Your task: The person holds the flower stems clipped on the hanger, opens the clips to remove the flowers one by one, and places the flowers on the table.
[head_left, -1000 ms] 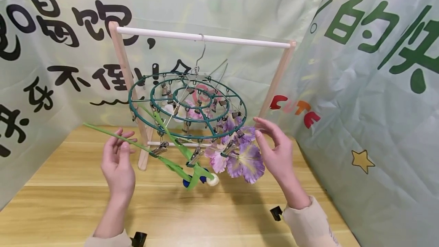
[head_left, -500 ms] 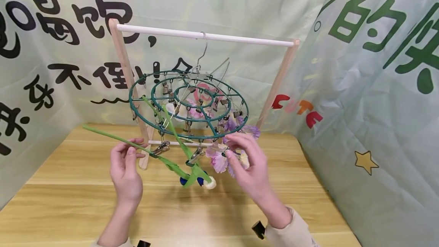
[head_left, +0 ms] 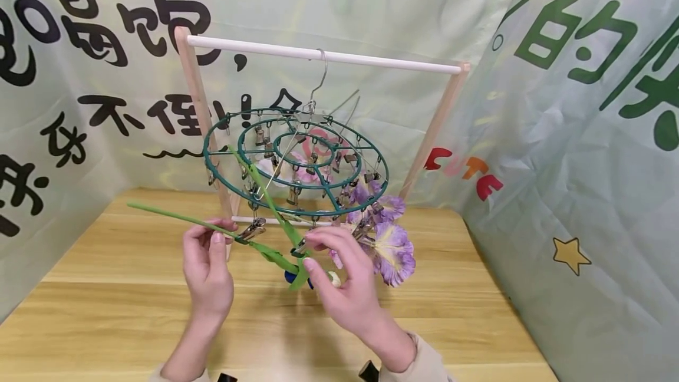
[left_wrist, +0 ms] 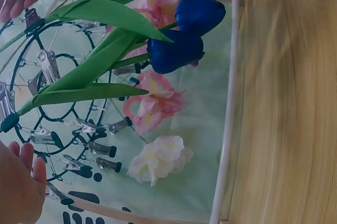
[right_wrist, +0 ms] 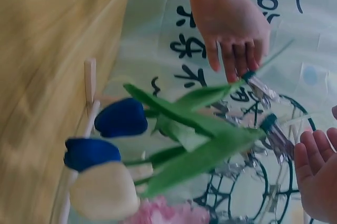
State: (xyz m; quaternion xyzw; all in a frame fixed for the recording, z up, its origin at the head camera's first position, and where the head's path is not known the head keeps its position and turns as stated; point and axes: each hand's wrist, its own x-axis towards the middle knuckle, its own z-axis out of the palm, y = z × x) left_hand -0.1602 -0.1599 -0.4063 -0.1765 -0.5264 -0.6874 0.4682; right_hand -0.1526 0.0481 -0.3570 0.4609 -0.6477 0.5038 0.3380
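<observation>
Both hands (head_left: pixel 209 264) pinch clips; tulip stem (head_left: pixel 175 215) slants up-left.

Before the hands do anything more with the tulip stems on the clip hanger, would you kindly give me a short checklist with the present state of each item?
1. Left hand holds the green stem by a metal clip: ok.
2. Right hand has its fingertips at the second clip: ok; whether it is squeezing the clip: cannot tell.
3. Round green hanger hooked on the white rail: ok.
4. Hanger hanging level: not ok, it tilts.
5. Blue tulip heads off the wooden table: ok.
6. Purple flower out of the right hand's way: ok, it hangs just beside it.
</observation>
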